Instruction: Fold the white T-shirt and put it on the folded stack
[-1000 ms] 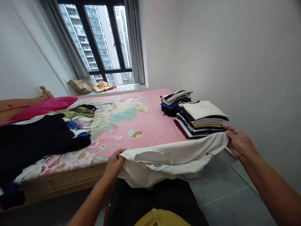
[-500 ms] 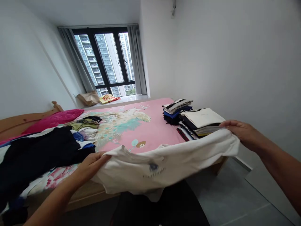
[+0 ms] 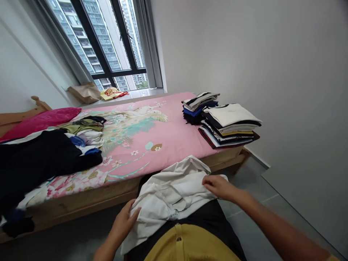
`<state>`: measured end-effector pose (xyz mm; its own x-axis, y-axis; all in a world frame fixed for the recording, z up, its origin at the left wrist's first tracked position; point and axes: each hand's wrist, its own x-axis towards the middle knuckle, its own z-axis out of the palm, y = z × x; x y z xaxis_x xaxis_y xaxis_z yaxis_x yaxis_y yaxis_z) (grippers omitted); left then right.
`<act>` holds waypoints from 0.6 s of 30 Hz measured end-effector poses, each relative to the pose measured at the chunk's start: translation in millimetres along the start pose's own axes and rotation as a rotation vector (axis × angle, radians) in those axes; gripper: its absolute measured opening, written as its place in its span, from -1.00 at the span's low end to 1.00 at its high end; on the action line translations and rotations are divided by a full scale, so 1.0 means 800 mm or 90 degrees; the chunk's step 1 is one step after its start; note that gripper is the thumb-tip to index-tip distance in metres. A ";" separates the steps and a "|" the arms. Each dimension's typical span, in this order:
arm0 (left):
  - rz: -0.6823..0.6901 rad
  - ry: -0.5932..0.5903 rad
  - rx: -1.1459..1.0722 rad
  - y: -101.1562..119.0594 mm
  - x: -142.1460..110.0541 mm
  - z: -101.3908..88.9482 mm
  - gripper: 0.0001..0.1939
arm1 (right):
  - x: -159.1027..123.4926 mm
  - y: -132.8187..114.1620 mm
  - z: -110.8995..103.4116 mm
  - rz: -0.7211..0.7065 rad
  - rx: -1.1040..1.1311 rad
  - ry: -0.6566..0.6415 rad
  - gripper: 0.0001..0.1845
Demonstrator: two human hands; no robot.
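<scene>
White walls [image 3: 244,54] are noted at left and right. The far side is fitted with a dark-framed window [image 3: 107,59], hung with grey curtains [image 3: 148,43]; daylight is admitted and tall buildings [image 3: 102,30] are seen outside. A wooden bed [image 3: 73,204], headboard [image 3: 19,119] at left, is covered by a pink patterned sheet [image 3: 179,127]. The floor [image 3: 252,214] is finished in grey.

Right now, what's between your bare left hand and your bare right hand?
In the head view, a crumpled white fabric shirt lies between the left hand and right hand, across the black-clothed lap.
</scene>
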<state>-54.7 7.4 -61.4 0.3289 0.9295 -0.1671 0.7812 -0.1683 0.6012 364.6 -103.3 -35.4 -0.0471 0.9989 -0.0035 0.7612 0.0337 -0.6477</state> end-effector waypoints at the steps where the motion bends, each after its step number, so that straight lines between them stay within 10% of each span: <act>1: -0.020 0.033 -0.006 -0.005 -0.007 0.003 -0.46 | -0.002 -0.004 0.019 -0.006 -0.011 -0.031 -0.78; 5: -0.050 0.109 -0.021 -0.018 -0.025 0.002 -0.49 | 0.000 0.004 0.059 -0.018 -0.104 -0.020 -0.73; 18: -0.041 0.042 0.151 0.003 -0.020 -0.005 -0.61 | -0.012 0.019 0.070 -0.059 -0.197 0.034 -0.88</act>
<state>-60.4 -6.9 -54.5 0.2451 0.9588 -0.1434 0.9045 -0.1729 0.3899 340.4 -114.3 -87.4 -0.0978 0.9911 0.0899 0.9160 0.1250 -0.3813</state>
